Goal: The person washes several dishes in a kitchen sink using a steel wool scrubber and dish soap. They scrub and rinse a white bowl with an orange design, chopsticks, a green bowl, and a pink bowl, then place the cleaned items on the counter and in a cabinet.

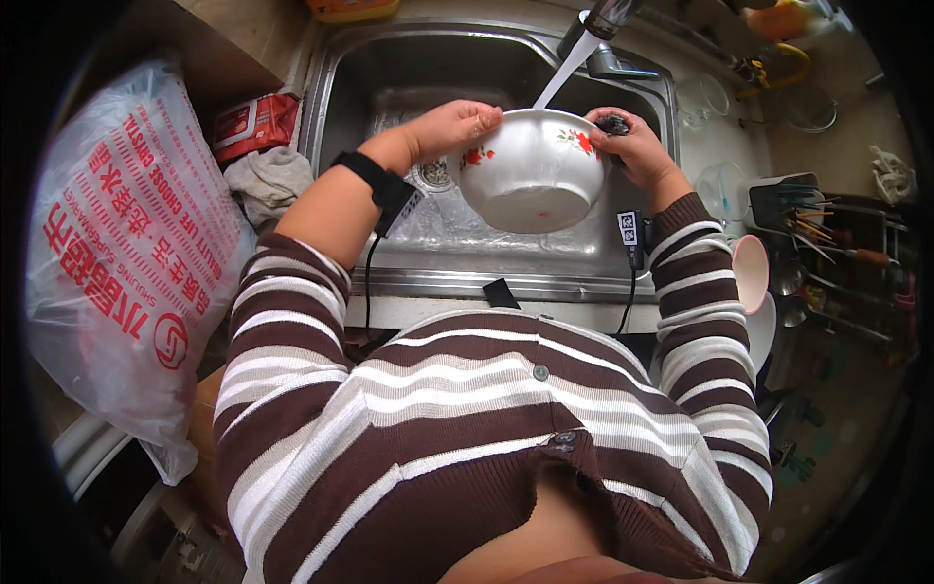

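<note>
A white bowl with red flowers is tilted above the steel sink, under a stream of water from the faucet; its inside faces away from me. My left hand grips the bowl's left rim with closed fingers. At the bowl's right side, my right hand is closed on the rim and a dark scrubber. A device with a black strap is on my left wrist, and a similar small black device is beside my right cuff.
Left of the sink are a large plastic bag, a red packet and a grey cloth. At the right stand glass containers, a pink-rimmed bowl and a utensil holder, near a metal rack.
</note>
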`<state>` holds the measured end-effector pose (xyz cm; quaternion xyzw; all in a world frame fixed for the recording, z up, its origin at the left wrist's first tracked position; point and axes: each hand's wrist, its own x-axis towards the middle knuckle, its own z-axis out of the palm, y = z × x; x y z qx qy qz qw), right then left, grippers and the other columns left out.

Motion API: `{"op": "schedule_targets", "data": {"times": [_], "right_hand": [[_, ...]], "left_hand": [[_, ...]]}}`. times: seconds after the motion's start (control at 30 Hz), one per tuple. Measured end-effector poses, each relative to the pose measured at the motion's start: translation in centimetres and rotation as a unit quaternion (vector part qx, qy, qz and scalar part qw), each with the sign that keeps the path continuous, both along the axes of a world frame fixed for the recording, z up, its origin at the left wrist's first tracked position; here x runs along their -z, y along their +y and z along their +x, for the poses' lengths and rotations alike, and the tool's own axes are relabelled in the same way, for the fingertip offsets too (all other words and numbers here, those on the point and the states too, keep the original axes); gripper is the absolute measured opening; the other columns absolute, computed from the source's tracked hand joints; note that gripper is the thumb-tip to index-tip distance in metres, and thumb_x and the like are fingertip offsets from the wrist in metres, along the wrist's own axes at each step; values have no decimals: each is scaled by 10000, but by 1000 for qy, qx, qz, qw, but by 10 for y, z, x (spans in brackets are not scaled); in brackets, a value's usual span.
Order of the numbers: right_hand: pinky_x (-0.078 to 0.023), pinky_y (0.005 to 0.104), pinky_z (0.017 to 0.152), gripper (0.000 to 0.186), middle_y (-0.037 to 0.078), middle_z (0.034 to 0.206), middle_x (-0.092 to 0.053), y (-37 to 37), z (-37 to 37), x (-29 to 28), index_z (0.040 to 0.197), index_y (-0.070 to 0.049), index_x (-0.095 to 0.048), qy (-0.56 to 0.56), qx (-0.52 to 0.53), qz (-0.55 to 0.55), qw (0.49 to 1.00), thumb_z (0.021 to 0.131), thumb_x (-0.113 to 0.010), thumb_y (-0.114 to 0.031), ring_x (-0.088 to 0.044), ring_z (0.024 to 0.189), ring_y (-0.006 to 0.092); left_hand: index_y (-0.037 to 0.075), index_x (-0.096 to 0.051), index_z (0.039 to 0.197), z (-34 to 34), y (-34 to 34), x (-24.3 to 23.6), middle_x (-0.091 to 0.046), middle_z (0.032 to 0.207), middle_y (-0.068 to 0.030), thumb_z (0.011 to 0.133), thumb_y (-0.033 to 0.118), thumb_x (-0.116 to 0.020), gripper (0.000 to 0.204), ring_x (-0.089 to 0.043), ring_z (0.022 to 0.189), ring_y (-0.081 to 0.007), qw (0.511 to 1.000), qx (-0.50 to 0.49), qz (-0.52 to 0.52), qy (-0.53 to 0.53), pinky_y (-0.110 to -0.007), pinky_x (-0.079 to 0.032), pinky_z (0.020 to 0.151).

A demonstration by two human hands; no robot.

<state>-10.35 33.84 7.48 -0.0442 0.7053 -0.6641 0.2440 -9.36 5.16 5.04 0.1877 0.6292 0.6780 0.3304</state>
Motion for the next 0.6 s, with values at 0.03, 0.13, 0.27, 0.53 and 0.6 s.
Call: {"op": "schedule_targets", "data": {"times": [0.03, 0.13, 0.27, 0.53, 0.6], "right_hand": [[-465, 256, 659, 344, 57, 792, -613, -4, -2, 7, 985, -19, -579, 65, 37, 62, 995, 697, -703, -160, -565, 681, 123], [-480, 297, 725, 496, 184, 866, -622, -32, 5, 24, 1078, 11, -537, 195, 191, 310, 911, 706, -683, -282, -618, 792, 250], [-194, 452, 1022, 769, 298, 1320, -221, -106, 66, 37, 1271, 64, -291, 408, 92, 366, 832, 741, -582, -412, -195, 1254, 412], [-295, 465, 951, 442, 225, 1249, -387, -98, 26, 23, 1173, 59, -396, 174, 180, 262, 932, 832, -417, -221, -348, 1180, 340], [-263, 470, 974, 451, 263, 1252, -361, -97, 29, 19, 1184, 67, -388, 168, 161, 293, 927, 848, -386, -234, -327, 1186, 376]], "left_hand": [[58, -564, 863, 11, 4, 4, -550, 739, 28, 877, 422, -450, 382, -489, 664, -51, 997, -65, 23, -36, -211, -424, 607], [55, -566, 873, 27, 16, 18, -552, 727, 21, 881, 423, -441, 389, -489, 647, -52, 975, -207, -57, -62, -206, -416, 588], [11, -575, 878, 31, 31, 28, -604, 744, -123, 896, 411, -382, 444, -571, 709, -220, 929, -342, -136, 34, -341, -430, 670], [20, -595, 934, 38, 28, 22, -580, 945, -227, 873, 498, -246, 596, -527, 951, -356, 887, -394, -242, -3, -360, -381, 831], [13, -595, 945, 38, 29, 25, -572, 986, -226, 864, 516, -237, 623, -502, 995, -363, 893, -388, -229, -6, -356, -362, 860]]}}
